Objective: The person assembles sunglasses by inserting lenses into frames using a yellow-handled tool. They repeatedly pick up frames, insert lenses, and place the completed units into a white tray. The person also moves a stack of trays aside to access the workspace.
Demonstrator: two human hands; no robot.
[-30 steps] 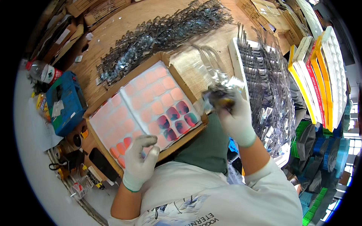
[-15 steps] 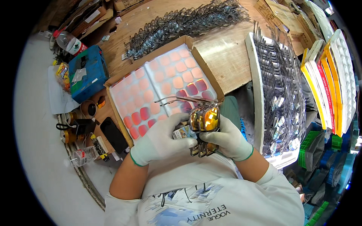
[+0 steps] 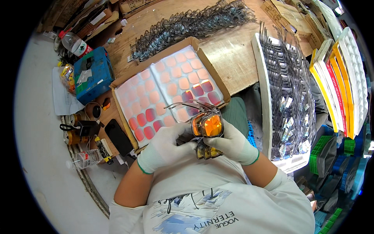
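Observation:
Close to my chest, both white-gloved hands hold a small stack of sunglasses (image 3: 212, 125) with orange mirrored lenses and thin dark frames. My left hand (image 3: 168, 147) closes on the stack from the left, thumb pressed near the bridge. From the other side my right hand (image 3: 235, 145) grips it, thumb against the lower rims. The temples fan out toward the upper left. Just beyond lies an open cardboard box (image 3: 212, 58) of pink and red lenses (image 3: 183, 83) in rows on white sheets. How many frames are in the stack is hard to see.
A white foam tray (image 3: 265, 97) packed with dark glasses frames (image 3: 288, 93) stands on the right. More frames (image 3: 191, 29) lie in a long heap at the back. Left are a blue metal box (image 3: 93, 74), a phone (image 3: 118, 137), a plastic bottle (image 3: 74, 43) and a marker (image 3: 103, 150).
The stack has tilted so the orange lens faces up more squarely. My left thumb has drawn slightly back, and a printed tag that showed beside it is now out of sight.

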